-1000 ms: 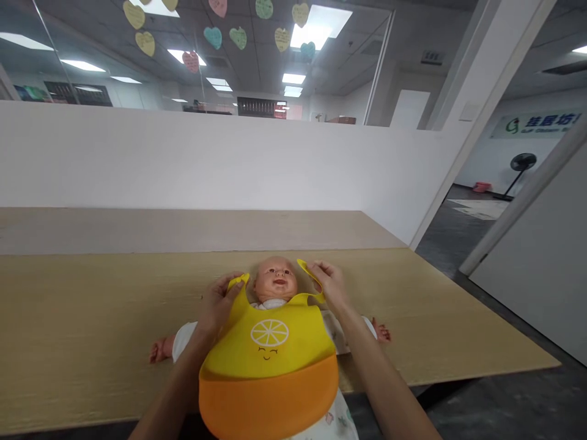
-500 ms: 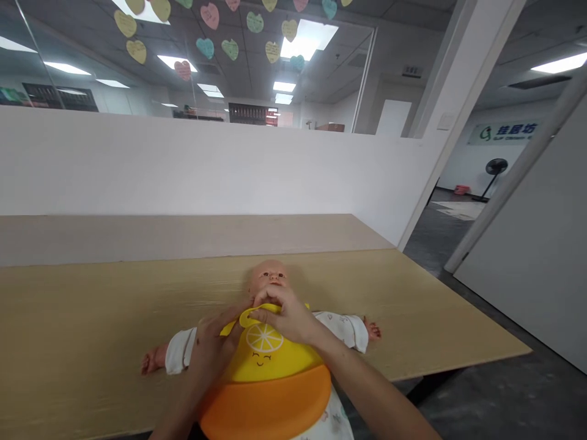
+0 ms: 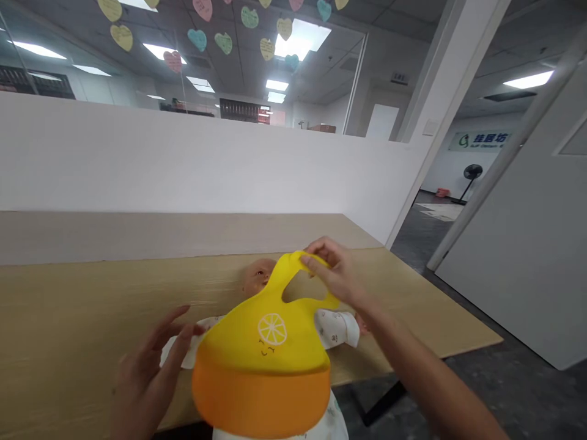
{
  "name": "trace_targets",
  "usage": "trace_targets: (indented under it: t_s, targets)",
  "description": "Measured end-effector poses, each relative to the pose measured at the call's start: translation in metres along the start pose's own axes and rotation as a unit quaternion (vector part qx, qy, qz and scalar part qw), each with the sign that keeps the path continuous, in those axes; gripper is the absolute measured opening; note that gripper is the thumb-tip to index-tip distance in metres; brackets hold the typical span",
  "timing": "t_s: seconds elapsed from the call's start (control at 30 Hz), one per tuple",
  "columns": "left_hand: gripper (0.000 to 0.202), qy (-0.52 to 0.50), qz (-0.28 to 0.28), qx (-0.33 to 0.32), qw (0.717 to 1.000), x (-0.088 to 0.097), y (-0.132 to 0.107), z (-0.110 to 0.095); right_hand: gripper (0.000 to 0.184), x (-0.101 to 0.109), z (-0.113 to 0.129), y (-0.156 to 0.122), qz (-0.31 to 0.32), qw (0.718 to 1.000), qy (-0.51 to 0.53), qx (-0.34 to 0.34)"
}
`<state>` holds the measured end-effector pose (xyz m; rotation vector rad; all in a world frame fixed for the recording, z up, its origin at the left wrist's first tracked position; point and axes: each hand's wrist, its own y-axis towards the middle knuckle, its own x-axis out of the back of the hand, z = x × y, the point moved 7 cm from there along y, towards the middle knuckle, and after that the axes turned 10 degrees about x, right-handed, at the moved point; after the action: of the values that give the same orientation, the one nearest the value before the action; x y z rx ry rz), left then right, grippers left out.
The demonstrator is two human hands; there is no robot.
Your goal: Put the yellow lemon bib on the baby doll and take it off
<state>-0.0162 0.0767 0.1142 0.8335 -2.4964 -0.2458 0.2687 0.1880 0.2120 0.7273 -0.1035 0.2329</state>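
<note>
A yellow baby bib [image 3: 238, 333] with an orange catch pocket, a white citrus slice and a smiling face hangs above a baby doll [image 3: 257, 276]. My right hand [image 3: 337, 269] is closed on the bib's neck strap, at the upper right. To the left, my left hand [image 3: 153, 366] is open, fingers apart, close to the bib's left edge and the doll's sleeve. The doll lies on its back in white patterned clothes. Most of its body and part of its face are hidden behind the bib.
The doll lies on a light wooden table [image 3: 92, 305], whose right edge slants toward a grey floor. Behind it stand a white wall [image 3: 183, 165] and a window with heart-shaped notes. At the right is a door [image 3: 518, 232], with a standing fan [image 3: 472, 172] beyond.
The bib has come up off the doll's neck, its strap lifted up and right in my right hand. My left hand has moved left, away from the strap, and opened. The view has shifted slightly.
</note>
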Motion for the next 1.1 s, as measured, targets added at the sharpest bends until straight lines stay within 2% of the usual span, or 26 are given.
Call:
trace_targets:
  t_s: [0.1,0.17,0.27,0.37,0.5,0.6,0.7,0.77,0.87,0.97,1.1]
  targets:
    - [0.046,-0.005,0.038,0.040,0.998,-0.010,-0.001,0.031,0.038,0.038,0.020,0.018,0.000,0.999,-0.048,0.019]
    - [0.045,-0.004,0.062,0.044,0.997,-0.022,-0.005,0.042,0.044,0.060,0.035,0.028,-0.001,0.994,-0.111,0.024]
    - [0.043,-0.028,0.113,0.041,0.992,-0.040,-0.014,0.047,0.028,0.087,0.059,0.041,-0.007,0.975,-0.220,0.030]
    - [0.037,-0.011,0.165,0.031,0.986,-0.051,-0.022,0.046,0.022,0.101,0.075,0.051,0.005,0.953,-0.302,0.034]
    - [0.029,0.032,0.207,0.008,0.978,-0.057,-0.027,0.043,0.017,0.111,0.076,0.062,-0.002,0.921,-0.391,0.011]
    - [0.026,0.049,0.225,0.005,0.973,-0.059,-0.029,0.043,0.014,0.113,0.065,0.073,-0.021,0.905,-0.424,-0.012]
    - [0.024,0.075,0.235,0.009,0.969,-0.061,-0.032,0.044,0.015,0.120,0.053,0.088,-0.062,0.904,-0.423,-0.013]
    - [0.023,0.091,0.234,0.009,0.968,-0.060,-0.033,0.045,0.015,0.133,0.041,0.096,-0.100,0.908,-0.407,-0.022]
    - [0.023,0.103,0.230,0.006,0.968,-0.059,-0.034,0.046,0.016,0.166,0.011,0.099,-0.168,0.906,-0.384,-0.058]
    - [0.023,0.107,0.223,0.003,0.969,-0.059,-0.033,0.045,0.017,0.205,-0.032,0.080,-0.225,0.895,-0.372,-0.103]
    - [0.022,0.112,0.202,0.000,0.973,-0.059,-0.032,0.044,0.018,0.246,-0.098,0.026,-0.257,0.878,-0.365,-0.170]
